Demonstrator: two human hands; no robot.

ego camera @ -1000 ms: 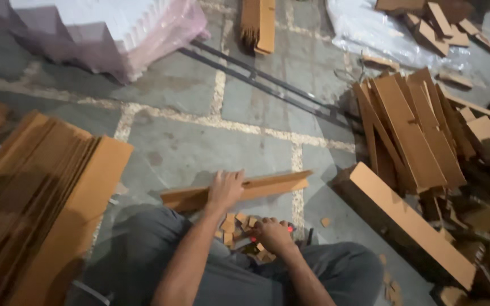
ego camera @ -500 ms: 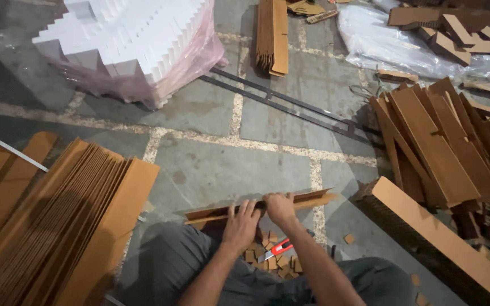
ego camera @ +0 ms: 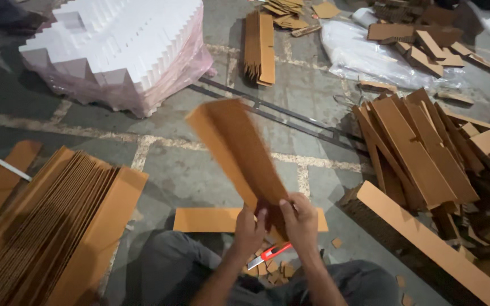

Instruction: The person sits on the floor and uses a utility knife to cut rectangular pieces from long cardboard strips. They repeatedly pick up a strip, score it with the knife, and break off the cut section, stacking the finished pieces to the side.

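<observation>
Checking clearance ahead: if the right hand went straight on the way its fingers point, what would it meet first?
The right hand already grips the raised cardboard strip, so that strip comes first. Past it, probably bare floor; depth is unclear.

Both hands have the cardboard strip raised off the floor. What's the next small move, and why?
Probably swing the cardboard strip left and lay it on the nested stack. Both the left hand and right hand pinch its near end, it is tilted up clear of the floor, and the red utility knife lies unused.
</observation>
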